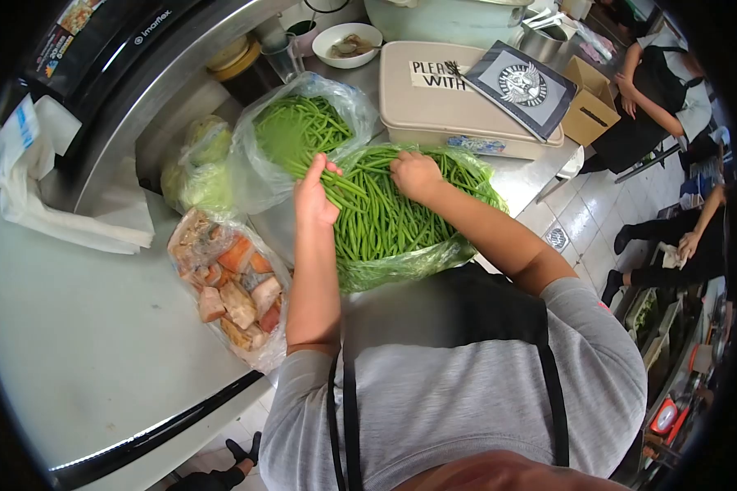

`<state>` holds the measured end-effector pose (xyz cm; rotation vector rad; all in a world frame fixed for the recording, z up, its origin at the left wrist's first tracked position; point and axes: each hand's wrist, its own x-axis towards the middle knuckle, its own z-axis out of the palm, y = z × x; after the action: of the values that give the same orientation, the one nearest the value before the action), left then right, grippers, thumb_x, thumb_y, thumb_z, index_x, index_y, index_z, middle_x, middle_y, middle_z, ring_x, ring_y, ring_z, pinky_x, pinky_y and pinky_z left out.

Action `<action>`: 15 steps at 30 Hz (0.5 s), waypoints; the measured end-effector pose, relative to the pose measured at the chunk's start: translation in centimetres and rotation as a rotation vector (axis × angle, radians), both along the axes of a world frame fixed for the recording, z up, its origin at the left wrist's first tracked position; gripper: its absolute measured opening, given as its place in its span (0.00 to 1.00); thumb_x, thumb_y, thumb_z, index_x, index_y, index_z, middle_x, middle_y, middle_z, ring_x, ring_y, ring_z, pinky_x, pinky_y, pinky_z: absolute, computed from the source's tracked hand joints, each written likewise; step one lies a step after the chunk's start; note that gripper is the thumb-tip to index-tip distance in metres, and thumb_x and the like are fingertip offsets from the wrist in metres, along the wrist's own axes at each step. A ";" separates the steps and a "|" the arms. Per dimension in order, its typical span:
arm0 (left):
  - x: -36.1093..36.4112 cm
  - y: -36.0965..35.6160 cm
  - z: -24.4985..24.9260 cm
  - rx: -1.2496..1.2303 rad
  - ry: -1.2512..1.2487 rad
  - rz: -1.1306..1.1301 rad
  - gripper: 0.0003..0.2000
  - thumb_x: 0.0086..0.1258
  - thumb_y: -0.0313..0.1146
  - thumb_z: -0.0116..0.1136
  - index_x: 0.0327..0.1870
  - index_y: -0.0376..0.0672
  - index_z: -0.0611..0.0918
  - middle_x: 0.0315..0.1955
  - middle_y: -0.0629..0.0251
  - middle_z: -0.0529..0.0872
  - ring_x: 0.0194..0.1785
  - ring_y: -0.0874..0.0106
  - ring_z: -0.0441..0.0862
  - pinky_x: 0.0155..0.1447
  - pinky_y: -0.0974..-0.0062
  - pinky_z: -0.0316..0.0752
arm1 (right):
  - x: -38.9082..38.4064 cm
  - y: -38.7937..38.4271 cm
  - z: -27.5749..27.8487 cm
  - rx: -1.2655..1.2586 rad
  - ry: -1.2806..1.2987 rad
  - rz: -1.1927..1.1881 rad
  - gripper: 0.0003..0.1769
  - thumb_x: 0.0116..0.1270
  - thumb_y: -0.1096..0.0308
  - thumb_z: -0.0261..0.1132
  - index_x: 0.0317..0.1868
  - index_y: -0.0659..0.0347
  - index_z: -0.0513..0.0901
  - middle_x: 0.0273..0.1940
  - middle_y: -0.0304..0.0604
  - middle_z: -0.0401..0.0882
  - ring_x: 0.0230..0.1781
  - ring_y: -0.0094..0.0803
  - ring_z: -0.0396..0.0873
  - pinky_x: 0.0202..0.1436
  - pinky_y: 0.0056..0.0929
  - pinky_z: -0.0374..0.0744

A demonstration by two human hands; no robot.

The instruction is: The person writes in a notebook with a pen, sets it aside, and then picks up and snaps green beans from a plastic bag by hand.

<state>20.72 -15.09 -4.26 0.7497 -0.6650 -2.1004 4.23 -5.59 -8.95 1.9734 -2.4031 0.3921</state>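
Observation:
A large open plastic bag full of long green beans (393, 213) lies in front of the person's apron. Behind it to the left, a second clear bag holds more green beans (311, 123). Between the two bags, my left hand (318, 192) is closed around a bunch of green beans, its thumb pointing up. My right hand (418, 174) rests on the beans at the back of the large bag, fingers bent down and pinched on some of them; the fingertips are partly hidden.
A bag of meat chunks (237, 295) and a bag of pale green vegetables (201, 168) lie left. Behind stand a lidded beige box (422, 61) with a dark book (520, 88), a white bowl (346, 45) and a cardboard box (590, 102). Other people are at the right.

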 end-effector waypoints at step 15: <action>-4.0 4.4 -0.5 -0.114 -0.075 -0.211 0.07 0.58 0.24 0.51 0.36 0.41 0.70 0.37 0.58 0.78 0.30 0.75 0.72 0.33 0.78 0.70 | 2.0 5.2 2.6 -0.212 -0.905 -0.146 0.08 0.56 0.66 0.59 0.30 0.63 0.76 0.23 0.48 0.75 0.23 0.35 0.74 0.29 0.30 0.72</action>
<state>16.75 -10.73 -4.73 0.7234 -0.9321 -2.2105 6.20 -0.43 -6.35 1.7153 -2.7161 1.7595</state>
